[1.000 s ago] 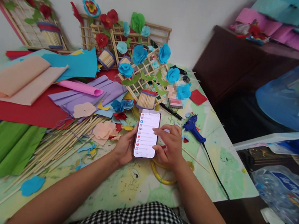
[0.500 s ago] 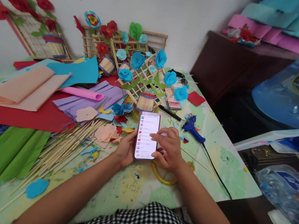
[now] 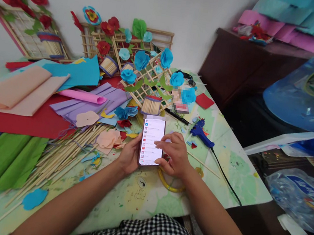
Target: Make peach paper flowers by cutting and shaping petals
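A lit smartphone [image 3: 151, 143] is held upright in my left hand [image 3: 129, 155], whose fingers close around its left edge. The screen shows a list with small pictures down its left side. My right hand [image 3: 173, 154] hovers at the phone's right side, index fingertip over the screen and thumb near its lower edge. Its fingers are bent and apart, holding nothing; whether a fingertip touches the glass I cannot tell. Behind the phone stands a small bamboo lattice with blue paper flowers [image 3: 141, 60] and a little stick basket [image 3: 151, 105]. A yellow ring [image 3: 169, 186] lies partly under my right wrist.
To the right lies a blue glue gun [image 3: 201, 133] with a black cord. Thin wooden sticks [image 3: 62, 151], green crepe paper [image 3: 3, 163] and red paper [image 3: 26, 123] cover the left side. More flower lattices lean on the wall. A dark cabinet [image 3: 239, 63] stands behind the table's right edge.
The whole view has shifted slightly, so things sit a little further left and most a little higher. The list on the screen has moved slightly. Both hands keep nearly the same pose.
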Motion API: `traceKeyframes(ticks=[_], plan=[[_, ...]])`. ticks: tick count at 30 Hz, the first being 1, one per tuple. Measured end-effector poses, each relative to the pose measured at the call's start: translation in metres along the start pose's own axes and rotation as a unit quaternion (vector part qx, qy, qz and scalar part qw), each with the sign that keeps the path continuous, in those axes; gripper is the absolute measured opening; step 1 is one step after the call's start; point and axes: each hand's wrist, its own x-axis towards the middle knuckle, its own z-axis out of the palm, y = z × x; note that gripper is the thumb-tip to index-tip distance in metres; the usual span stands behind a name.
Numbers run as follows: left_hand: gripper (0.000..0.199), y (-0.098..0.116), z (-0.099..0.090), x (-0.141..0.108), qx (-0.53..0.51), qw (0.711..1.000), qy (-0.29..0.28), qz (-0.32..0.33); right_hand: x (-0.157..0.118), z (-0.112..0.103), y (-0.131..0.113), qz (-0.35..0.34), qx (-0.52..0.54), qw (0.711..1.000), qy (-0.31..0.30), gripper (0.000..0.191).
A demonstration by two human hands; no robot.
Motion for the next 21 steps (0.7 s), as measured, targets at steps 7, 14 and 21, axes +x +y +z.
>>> traceKeyframes(ticks=[7,14,21], plan=[[0.045,-0.0019,0.0009,-0.0009,0.000,1.000,0.014,-0.004,-0.0025,0.0018,-0.0009,0.028,-0.007,0.999,0.037,0.049],[0.044,-0.0027,0.0019,-0.0016,0.001,1.000,0.005,0.003,-0.0013,0.0014,-0.0011,0.047,-0.024,0.998,0.040,0.046],[0.042,-0.0032,0.0000,-0.0012,0.002,1.000,0.002,0.005,-0.0025,0.0016,0.0003,0.046,-0.023,0.996,0.077,0.042]])
